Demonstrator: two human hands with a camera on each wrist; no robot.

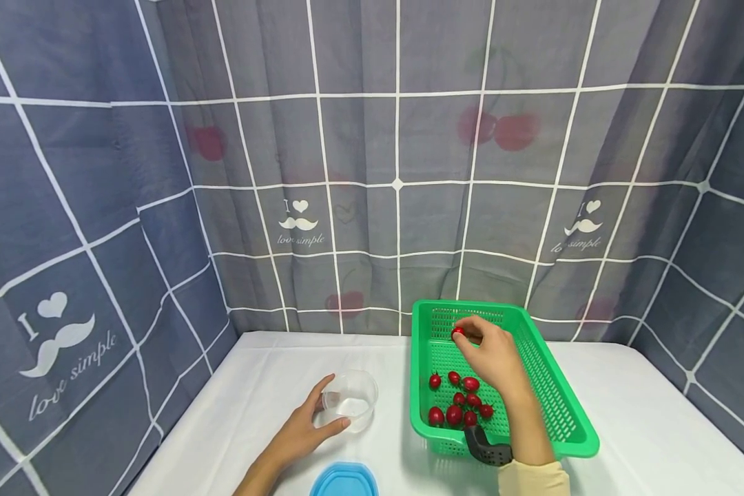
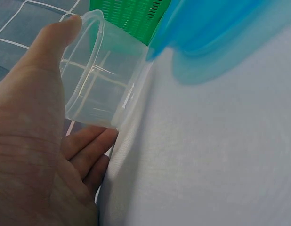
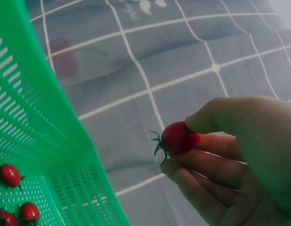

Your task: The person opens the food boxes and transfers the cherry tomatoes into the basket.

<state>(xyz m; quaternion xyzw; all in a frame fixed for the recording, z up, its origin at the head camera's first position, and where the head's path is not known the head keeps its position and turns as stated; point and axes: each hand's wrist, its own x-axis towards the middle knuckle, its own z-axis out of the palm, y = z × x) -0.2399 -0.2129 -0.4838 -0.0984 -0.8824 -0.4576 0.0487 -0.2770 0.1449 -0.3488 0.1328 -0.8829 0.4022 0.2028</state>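
My right hand (image 1: 492, 355) pinches a red cherry tomato (image 1: 457, 333) between thumb and fingers, above the far part of the green basket (image 1: 417, 365). In the right wrist view, this tomato (image 3: 179, 138) has its green stem end pointing away from the palm. Several more cherry tomatoes (image 1: 454, 415) lie in the near left part of the basket. On the white table, my left hand (image 1: 300, 430) holds a clear round plastic container (image 1: 358, 406), thumb on one side and fingers on the other. The left wrist view shows the thumb at the rim of the container (image 2: 105, 80).
A blue lid (image 1: 345, 481) lies on the white tabletop (image 1: 223, 413), nearer to me than the container. Grey checked curtain (image 1: 359, 145) hangs along the back and both sides. A black strap (image 1: 486, 451) sits at my right wrist, over the basket's near rim.
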